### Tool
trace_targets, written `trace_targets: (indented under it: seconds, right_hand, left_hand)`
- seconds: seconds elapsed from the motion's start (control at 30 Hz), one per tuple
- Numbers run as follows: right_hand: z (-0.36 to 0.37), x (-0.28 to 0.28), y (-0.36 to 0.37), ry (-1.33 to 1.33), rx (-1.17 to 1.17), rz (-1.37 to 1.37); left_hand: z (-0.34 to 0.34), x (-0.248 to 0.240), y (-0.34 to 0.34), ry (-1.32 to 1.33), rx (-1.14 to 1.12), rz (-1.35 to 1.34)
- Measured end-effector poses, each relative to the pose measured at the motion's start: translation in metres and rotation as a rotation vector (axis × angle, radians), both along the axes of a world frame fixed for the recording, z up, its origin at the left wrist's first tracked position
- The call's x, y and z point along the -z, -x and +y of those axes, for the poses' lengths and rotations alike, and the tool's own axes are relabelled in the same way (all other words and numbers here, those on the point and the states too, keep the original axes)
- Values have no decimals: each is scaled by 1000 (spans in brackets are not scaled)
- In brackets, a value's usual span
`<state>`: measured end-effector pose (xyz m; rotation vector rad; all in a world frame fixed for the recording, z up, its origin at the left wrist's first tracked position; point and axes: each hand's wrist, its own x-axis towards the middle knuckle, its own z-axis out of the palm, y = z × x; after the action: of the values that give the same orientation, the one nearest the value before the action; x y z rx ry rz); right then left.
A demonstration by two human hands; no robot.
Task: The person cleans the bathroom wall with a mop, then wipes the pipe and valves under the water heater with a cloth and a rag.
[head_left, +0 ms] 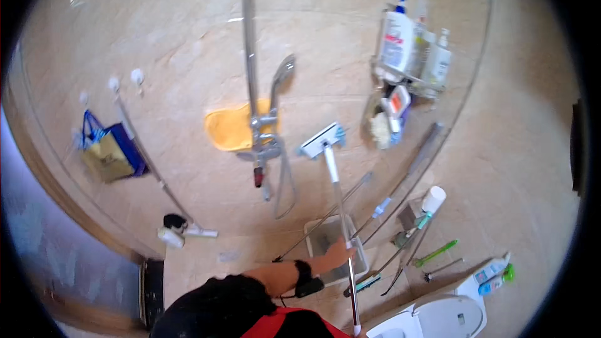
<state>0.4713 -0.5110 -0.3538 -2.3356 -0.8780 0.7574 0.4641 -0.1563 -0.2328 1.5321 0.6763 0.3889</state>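
Observation:
My left hand [338, 255] is closed around the metal pole of a long-handled flat mop [332, 169]. Its white head [322, 140], edged with blue pad material, is raised against the beige tiled wall, right of the shower mixer [265, 122]. The pole slants down to the lower edge of the head view. Under my left forearm and hand stands a grey-white plastic bin [318, 238], partly hidden. A black band circles my left wrist. My right hand does not show; the pole's low end meets the picture's edge.
A yellow board [226, 128] hangs behind the mixer. Bottles fill a corner rack [410, 75] at right. Several long-handled tools and a green brush [436, 253] lean near the toilet [447, 316]. At left hang a gift bag [113, 153] and another mop [153, 172].

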Motion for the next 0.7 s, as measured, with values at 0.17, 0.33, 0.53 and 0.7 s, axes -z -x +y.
trace_targets:
  seconds: [0.17, 0.33, 0.53, 0.7]
  right_hand:
    - [-24, -53, 11, -39, 98, -72]
    - [-24, -101, 32, -194, 164, -74]
    - [14, -217, 55, -407, 286, 39]
    - [41, -269, 63, -753, 360, -173]
  left_hand:
    - [-27, -29, 12, 189, 40, -252]
    - [-31, -128, 11, 31, 261, -477]
    - [-34, -271, -1, 139, 582, -844]
    - [-23, -363, -34, 245, 857, -963]
